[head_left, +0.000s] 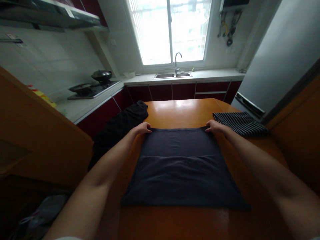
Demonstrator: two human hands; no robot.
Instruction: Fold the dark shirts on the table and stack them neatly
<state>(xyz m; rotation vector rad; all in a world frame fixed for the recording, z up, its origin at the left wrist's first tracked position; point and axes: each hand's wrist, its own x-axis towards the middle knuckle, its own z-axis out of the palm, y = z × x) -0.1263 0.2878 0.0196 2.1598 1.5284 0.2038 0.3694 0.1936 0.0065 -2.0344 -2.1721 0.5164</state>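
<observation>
A dark grey-blue piece of cloth (182,176), perhaps a garment, lies spread flat on the orange wooden table (172,113). Its far edge runs straight between my hands, and a crease crosses it lower down. My left hand (142,128) pinches the far left corner. At the far right corner my right hand (214,126) grips the same edge between thumb and fingers. Wrinkles show across the cloth's nearer half.
Black clothing (122,123) hangs over the table's left edge. Folded striped cloth (241,123) rests at the right. Beyond stand a counter with a sink (163,76), a stove (93,90) with pans, and a fridge (275,60). A plastic bag (47,210) sits low at left.
</observation>
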